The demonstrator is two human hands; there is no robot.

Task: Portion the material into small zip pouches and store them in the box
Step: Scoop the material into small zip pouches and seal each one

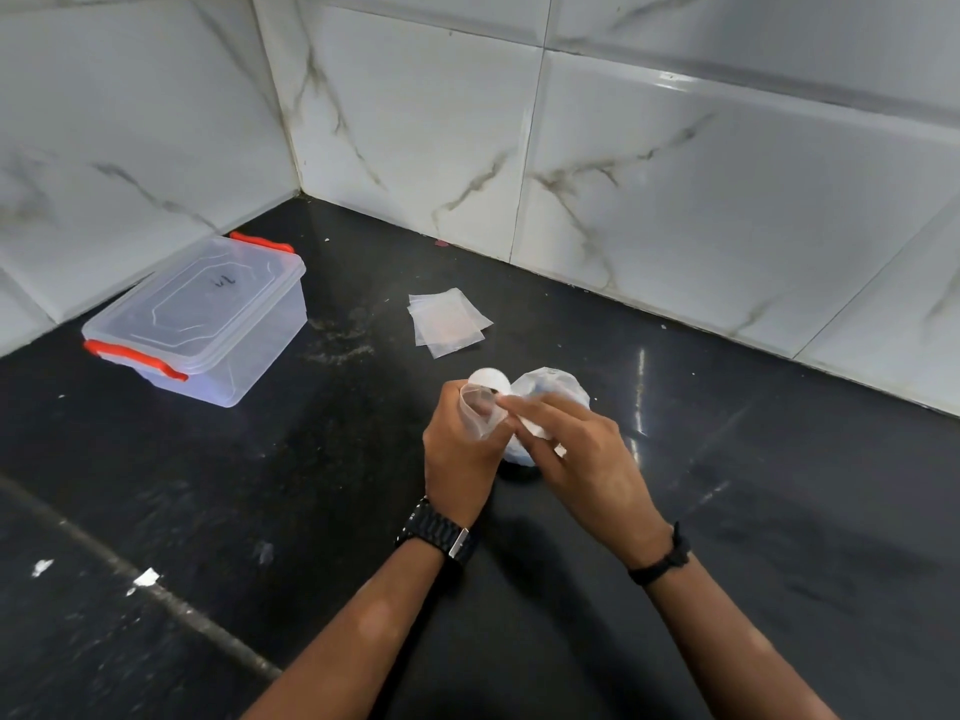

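left hand (457,449) grips open zip pouch (480,410) | right hand (576,449) pinches white material (535,426) at its mouth | lidded box (200,319) far left | spare pouches (449,322) behind

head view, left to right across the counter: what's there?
Clear storage box with red latches → stack of empty zip pouches → left hand holding an open pouch → right hand, fingers at the pouch mouth. A white bag of material sits behind the hands; its place in the order overlaps them.

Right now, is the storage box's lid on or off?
On. The clear lid sits flat on the box, with both red latches folded down at its ends.
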